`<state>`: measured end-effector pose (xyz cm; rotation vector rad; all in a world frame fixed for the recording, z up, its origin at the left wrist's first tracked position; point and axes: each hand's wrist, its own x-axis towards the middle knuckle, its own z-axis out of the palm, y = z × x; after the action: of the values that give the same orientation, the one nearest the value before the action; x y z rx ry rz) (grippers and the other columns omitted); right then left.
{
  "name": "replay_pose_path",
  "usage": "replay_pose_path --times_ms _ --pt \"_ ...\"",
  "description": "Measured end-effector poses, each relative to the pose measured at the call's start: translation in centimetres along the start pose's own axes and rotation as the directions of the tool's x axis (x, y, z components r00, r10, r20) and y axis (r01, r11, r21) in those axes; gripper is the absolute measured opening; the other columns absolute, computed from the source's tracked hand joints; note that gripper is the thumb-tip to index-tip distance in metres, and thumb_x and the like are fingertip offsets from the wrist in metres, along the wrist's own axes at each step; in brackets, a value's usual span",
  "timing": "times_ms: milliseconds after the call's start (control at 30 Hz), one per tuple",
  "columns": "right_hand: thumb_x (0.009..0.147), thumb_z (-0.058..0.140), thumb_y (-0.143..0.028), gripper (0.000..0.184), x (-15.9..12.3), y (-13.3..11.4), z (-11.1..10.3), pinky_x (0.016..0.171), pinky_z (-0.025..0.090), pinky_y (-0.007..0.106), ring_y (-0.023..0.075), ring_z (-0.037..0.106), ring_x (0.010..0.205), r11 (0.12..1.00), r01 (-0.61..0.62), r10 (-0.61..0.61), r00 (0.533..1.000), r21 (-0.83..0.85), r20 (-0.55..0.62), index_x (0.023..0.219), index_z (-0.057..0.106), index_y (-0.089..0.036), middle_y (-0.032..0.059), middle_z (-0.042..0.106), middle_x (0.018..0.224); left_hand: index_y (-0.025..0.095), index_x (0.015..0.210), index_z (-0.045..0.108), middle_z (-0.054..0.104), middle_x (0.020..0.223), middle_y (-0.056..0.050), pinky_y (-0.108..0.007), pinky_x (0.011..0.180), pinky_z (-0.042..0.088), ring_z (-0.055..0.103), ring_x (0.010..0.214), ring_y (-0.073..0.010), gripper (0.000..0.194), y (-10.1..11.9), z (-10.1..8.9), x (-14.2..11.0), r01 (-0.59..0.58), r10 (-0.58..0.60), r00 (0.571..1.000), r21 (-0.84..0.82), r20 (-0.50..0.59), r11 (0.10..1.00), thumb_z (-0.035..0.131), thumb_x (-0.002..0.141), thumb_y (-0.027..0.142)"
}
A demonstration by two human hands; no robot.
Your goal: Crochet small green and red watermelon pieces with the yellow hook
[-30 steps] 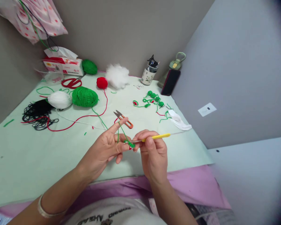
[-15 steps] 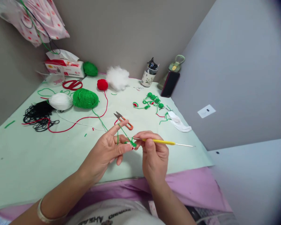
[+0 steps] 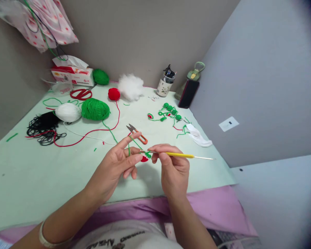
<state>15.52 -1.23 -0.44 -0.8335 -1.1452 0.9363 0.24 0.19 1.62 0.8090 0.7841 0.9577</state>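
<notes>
Between the thumb and fingers of my left hand (image 3: 119,160) is pinched a small crochet piece (image 3: 144,158), red with a white line and a green edge. Green yarn runs over my raised left index finger down to the piece. My right hand (image 3: 172,169) grips a crochet hook (image 3: 180,155) with a yellow handle, held nearly level. Its metal tip meets the green edge of the piece. Just beyond my left fingertip lie orange thread snips (image 3: 141,137) with dark blades.
Green (image 3: 95,109), white (image 3: 68,112) and red (image 3: 114,94) yarn balls stand at the back left, beside black yarn (image 3: 43,128) and red scissors (image 3: 81,94). White stuffing (image 3: 131,87), a jar (image 3: 165,83), a phone (image 3: 188,94) and small green crochet pieces (image 3: 173,110) are at the back right.
The crochet piece has turned so more of its red face shows. My right hand has shifted slightly right, and the hook's tip now lies across the green edge.
</notes>
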Motion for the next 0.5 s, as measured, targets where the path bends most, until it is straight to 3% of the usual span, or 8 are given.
replay_pose_path --times_ms 133,267,400,500 --pt "0.094 0.058 -0.024 0.014 0.1 0.2 -0.3 0.063 0.049 0.026 0.0107 0.06 0.068 0.992 -0.075 0.075 0.997 0.101 0.007 0.092 0.072 -0.024 0.0017 0.07 0.089 0.026 0.134 0.052 0.057 0.084 0.004 -0.018 0.048 0.043 0.037 0.044 0.0004 0.055 -0.1 0.0 0.0 -0.028 0.028 0.999 0.028 -0.023 0.999 0.072 0.083 0.026" --pt "0.097 0.053 -0.025 0.016 0.2 0.1 -0.3 0.063 0.05 0.026 0.0113 0.062 0.068 0.993 -0.062 0.058 0.998 0.1 0.036 0.092 0.069 -0.022 0.0028 0.07 0.088 0.026 0.128 0.057 0.057 0.087 0.004 -0.017 0.05 0.043 0.041 0.047 0.0001 0.047 -0.2 -0.2 -0.1 -0.043 0.046 0.998 0.065 -0.043 0.997 0.071 0.083 0.027" --pt "0.098 0.049 -0.02 0.018 0.0 -0.6 -0.3 0.065 0.052 0.03 0.0132 0.063 0.071 0.993 0.073 -0.068 0.996 -0.09 0.054 0.094 0.067 -0.021 0.0039 0.069 0.089 0.027 0.127 0.057 0.056 0.088 0.003 -0.017 0.049 0.041 0.045 0.049 -0.001 0.046 -0.3 -0.3 -0.2 -0.061 0.067 0.996 0.111 -0.053 0.992 0.071 0.084 0.029" --pt "0.096 0.048 -0.011 0.022 -0.3 -1.1 -0.4 0.071 0.055 0.033 0.0159 0.065 0.081 0.907 0.284 -0.246 0.957 -0.309 0.157 0.103 0.066 -0.022 0.005 0.069 0.093 0.028 0.131 0.054 0.055 0.087 0.003 -0.016 0.05 0.042 0.05 0.055 -0.0035 0.051 -0.6 -0.3 -0.1 -0.097 0.113 0.99 0.178 -0.082 0.979 0.071 0.083 0.028"
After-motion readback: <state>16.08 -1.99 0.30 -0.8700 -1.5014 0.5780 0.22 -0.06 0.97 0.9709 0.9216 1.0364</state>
